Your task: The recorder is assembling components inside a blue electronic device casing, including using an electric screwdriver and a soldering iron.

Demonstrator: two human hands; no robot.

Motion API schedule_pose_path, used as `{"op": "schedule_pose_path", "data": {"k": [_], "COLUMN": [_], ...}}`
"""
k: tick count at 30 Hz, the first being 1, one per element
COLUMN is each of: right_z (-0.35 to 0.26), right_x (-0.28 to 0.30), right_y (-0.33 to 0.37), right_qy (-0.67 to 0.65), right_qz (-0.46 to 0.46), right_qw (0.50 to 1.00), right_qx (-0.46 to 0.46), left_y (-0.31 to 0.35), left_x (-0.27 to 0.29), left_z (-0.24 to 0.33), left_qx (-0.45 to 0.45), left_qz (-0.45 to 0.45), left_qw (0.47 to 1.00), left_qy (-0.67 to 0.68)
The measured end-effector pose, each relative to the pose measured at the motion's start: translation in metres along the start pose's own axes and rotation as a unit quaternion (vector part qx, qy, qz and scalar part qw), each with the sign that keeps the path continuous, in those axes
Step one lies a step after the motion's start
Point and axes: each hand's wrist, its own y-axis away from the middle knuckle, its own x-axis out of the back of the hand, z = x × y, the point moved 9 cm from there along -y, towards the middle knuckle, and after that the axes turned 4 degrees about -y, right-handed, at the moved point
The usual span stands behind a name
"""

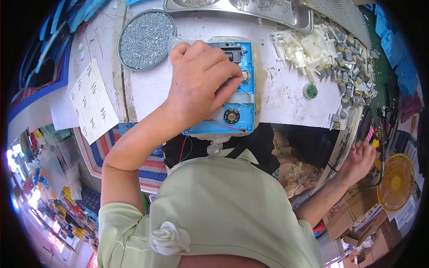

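A blue plastic casing lies face-open on the bench in front of me. It carries a round speaker, thin red wires and a black mechanism near its far end. My left hand reaches over the casing and covers much of its left side. Its thumb and index finger are pinched at a small silvery metal part by the casing's right edge. Away to the right, beyond the bench edge, my right hand has loosely bent fingers with nothing visible in them, near a black coiled cord.
A round tray of small screws stands at the far left, beside a handwritten paper sheet. White plastic parts and many small grey metal pieces lie at the right, near a green-topped roll. A yellow fan stands right.
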Motion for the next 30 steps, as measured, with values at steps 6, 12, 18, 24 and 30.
{"op": "schedule_pose_path", "data": {"k": [6,12,18,24,30], "right_z": [0.019,-0.029,-0.073,-0.039,-0.042], "right_x": [0.103,0.07,0.13,-0.062,-0.243], "right_y": [-0.053,-0.04,0.019,0.073,0.115], "right_qy": [-0.137,0.044,-0.039,-0.096,-0.001], "right_qz": [0.046,0.221,0.157,-0.031,-0.371], "right_qw": [0.988,0.972,0.972,0.99,0.911], "right_qx": [-0.05,0.067,0.172,0.102,0.179], "left_y": [-0.001,-0.003,0.0,0.0,0.0], "left_x": [-0.003,-0.005,-0.004,-0.007,-0.007], "left_z": [0.002,0.005,0.004,0.007,0.004], "left_qx": [-0.011,-0.024,-0.016,-0.03,-0.017], "left_qz": [0.0,0.005,-0.001,-0.006,-0.011], "left_qw": [1.0,0.999,0.999,0.999,0.999], "left_qy": [-0.017,-0.024,-0.028,-0.034,-0.034]}}
